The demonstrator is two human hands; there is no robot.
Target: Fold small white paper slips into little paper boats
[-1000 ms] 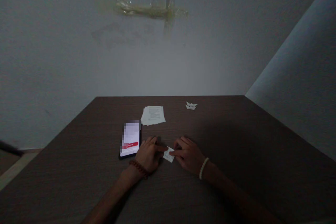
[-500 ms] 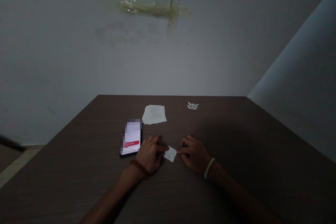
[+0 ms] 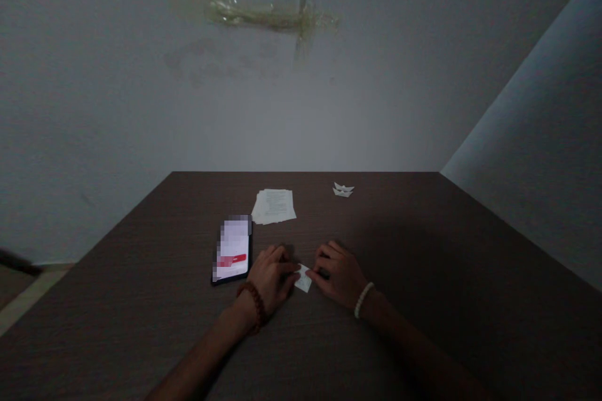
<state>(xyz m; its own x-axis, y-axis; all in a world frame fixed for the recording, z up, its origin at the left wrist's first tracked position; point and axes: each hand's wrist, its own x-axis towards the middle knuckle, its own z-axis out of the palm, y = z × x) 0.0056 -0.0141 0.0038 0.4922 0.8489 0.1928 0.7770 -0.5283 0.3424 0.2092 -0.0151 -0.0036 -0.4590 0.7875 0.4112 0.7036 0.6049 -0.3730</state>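
Observation:
A small folded square of printed paper (image 3: 303, 282) lies on the dark table between my hands. My left hand (image 3: 270, 279), with a reddish-brown bead bracelet at the wrist, has its thumb and index fingertip together at the paper's left edge. From the other side my right hand (image 3: 341, 276), wearing a pale bead bracelet, pinches the paper's upper right edge, fingers curled. The fingertips cover parts of both edges.
A phone (image 3: 232, 247) with its screen lit lies just left of my left hand. Farther back are a stack of printed paper sheets (image 3: 275, 205) and white folded paper boats (image 3: 343, 190). Beyond the brown table (image 3: 399, 213) stands a grey wall (image 3: 301, 119) with tape on it.
My right hand drew off the paper to the right, then came back to its right edge. The left thumb has moved up to the paper's left edge. The camera view shifted slightly.

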